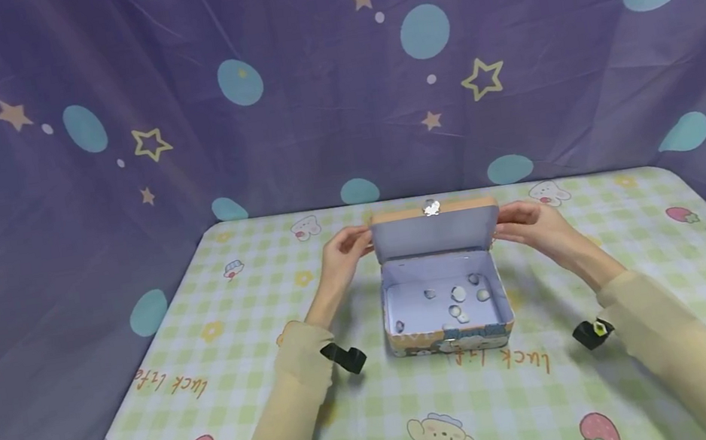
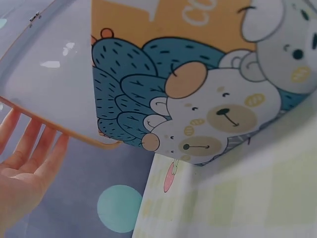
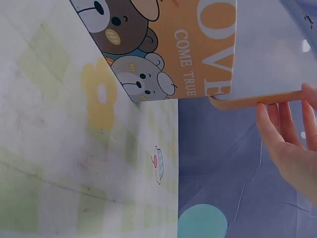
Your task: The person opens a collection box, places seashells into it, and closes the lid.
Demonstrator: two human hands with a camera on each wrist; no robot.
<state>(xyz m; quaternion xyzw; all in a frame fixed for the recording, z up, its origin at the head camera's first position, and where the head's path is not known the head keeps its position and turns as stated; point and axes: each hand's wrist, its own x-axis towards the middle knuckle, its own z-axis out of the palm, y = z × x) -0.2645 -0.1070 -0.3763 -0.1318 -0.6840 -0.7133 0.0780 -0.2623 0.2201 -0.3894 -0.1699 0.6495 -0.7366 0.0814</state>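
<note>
A rectangular tin box (image 1: 447,343) with cartoon bears and orange panels stands on the table. Its hinged lid (image 1: 434,236) is raised at the back, grey inside, with a metal clasp (image 1: 431,207) on its upper edge. Several small, roundish pale pieces (image 1: 458,294) lie scattered on the box floor; their kind is unclear. My left hand (image 1: 345,250) touches the lid's left edge with extended fingers (image 2: 30,144). At the opposite edge, my right hand (image 1: 535,227) touches the lid with nearly straight fingers (image 3: 270,130). The left thumb is not clearly visible in the left wrist view.
A green-and-white checked cloth (image 1: 371,430) with cartoon prints covers the table (image 1: 204,417). Behind it hangs a purple curtain (image 1: 326,133) with stars and blue spots. Black straps (image 1: 346,358) show at both wrists.
</note>
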